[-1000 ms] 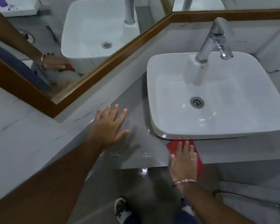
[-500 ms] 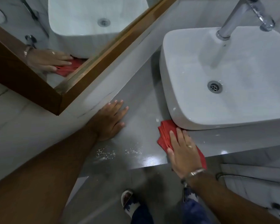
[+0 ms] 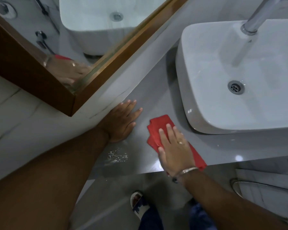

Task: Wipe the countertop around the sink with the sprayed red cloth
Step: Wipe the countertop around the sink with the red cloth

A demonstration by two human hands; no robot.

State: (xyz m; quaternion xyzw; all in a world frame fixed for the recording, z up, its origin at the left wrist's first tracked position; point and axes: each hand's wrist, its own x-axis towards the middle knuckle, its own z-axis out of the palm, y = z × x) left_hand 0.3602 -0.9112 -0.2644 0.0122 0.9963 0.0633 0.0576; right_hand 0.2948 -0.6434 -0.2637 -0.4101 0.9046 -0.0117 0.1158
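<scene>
right hand (image 3: pixel 175 146): grip flat, fingers spread, pressing red cloth (image 3: pixel 158 128) onto grey tabletop (image 3: pixel 153 100) | cloth: under palm, just left of sink (image 3: pixel 223 80) front corner | left hand (image 3: pixel 123 120): grip wide, empty, flat beside cloth | white droplets (image 3: pixel 117 155): near both wrists

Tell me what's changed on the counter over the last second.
The right hand has slid the red cloth leftward along the countertop, from the sink's front edge toward its left corner. The left hand stays flat by the wall; the white droplets remain unwiped.
</scene>
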